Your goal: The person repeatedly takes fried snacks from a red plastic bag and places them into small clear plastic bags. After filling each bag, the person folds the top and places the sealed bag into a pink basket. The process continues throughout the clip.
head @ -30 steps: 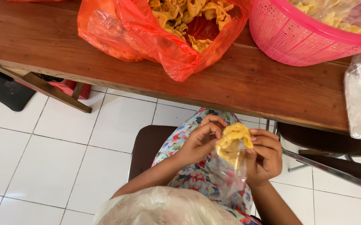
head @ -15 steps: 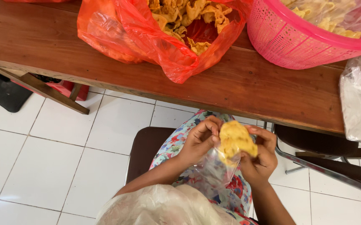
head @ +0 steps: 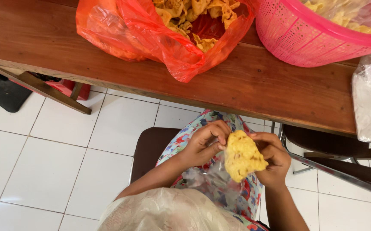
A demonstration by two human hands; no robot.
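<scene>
While my left hand and right hand pinch the bumpy yellow fried cracker over my lap, above a thin clear plastic bag, it looks light and brittle, best held by its edges, short of the brown wooden table.

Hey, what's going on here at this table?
A seated person holds a yellow cracker between the left hand and right hand, over a clear plastic bag on the lap. On the wooden table sit a red plastic bag of crackers and a pink basket.
</scene>
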